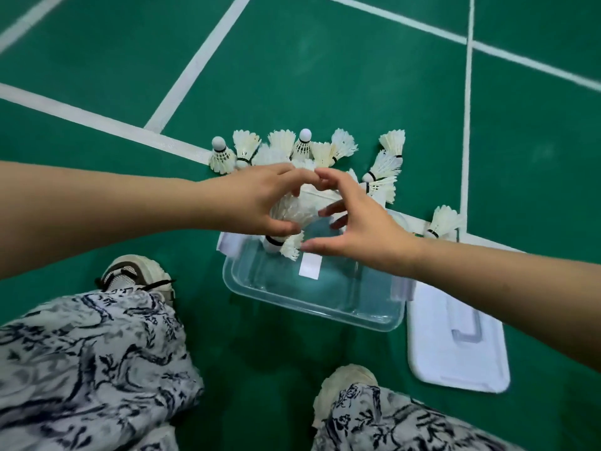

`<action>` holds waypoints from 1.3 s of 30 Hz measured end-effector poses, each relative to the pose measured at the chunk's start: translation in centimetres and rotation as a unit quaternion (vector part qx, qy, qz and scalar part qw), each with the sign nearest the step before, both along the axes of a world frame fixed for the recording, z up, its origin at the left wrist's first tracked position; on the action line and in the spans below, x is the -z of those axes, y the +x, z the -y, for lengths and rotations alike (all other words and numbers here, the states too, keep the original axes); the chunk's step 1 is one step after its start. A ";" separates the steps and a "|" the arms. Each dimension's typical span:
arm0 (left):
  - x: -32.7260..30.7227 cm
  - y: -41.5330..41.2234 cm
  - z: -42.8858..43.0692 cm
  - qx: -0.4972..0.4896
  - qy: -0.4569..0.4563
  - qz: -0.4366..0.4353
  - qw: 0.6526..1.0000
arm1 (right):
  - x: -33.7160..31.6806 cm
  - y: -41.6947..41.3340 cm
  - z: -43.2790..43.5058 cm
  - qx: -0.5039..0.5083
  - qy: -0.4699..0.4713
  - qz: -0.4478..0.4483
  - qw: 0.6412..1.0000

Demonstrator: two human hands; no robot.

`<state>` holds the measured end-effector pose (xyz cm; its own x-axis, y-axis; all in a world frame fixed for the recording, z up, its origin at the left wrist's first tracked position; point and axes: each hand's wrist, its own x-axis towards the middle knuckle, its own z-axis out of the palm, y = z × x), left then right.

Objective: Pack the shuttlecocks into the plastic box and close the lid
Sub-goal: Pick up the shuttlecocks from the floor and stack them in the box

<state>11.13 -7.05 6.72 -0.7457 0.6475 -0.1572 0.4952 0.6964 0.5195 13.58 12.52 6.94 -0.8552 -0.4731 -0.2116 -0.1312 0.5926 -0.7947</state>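
Seemingly, left hand [250,198] and right hand [357,222] cup shuttlecocks [297,208] over box [325,309].

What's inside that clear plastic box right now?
Through the near part of the plastic box only green floor shows. Over its far end the left hand and right hand cup a bunch of shuttlecocks; what lies beneath them is covered.

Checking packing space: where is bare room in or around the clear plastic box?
Free: the near half of the clear plastic box; green floor between it and the cream shoe. Crowded: its far end, where left hand and right hand hold white feather shuttlecocks; the loose pile beyond; white lid at right.
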 end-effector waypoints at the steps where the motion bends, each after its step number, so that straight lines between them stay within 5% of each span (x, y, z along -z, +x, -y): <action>1: -0.1 0.1 -0.4 0.002 0.007 -0.003 1.000 | -0.4 0.5 -0.3 0.004 -0.011 0.012 1.000; 7: -0.6 1.3 -2.7 0.037 0.049 -0.015 0.998 | -0.5 2.0 0.0 0.105 -0.103 0.115 0.982; 19: 0.7 2.2 -1.4 -0.023 0.117 -0.039 0.992 | 0.9 1.7 0.7 0.153 -0.158 0.101 0.970; 29: 1.1 2.0 -1.0 -0.035 0.034 -0.051 0.997 | 0.7 1.7 0.2 0.182 -0.357 0.243 0.883; 34: 1.6 2.0 -0.8 -0.023 0.016 -0.057 0.998 | 0.6 1.8 -0.4 0.134 -0.223 0.138 0.955; 39: 2.0 2.1 -0.7 -0.023 0.011 -0.049 0.998 | 0.8 1.5 -1.1 0.092 -0.095 0.044 0.990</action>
<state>13.25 -6.30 4.70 -0.7864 0.6140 -0.0681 0.5116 0.7091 0.4853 15.06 13.58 6.12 -0.9130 -0.3494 -0.2105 0.0390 0.4388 -0.8977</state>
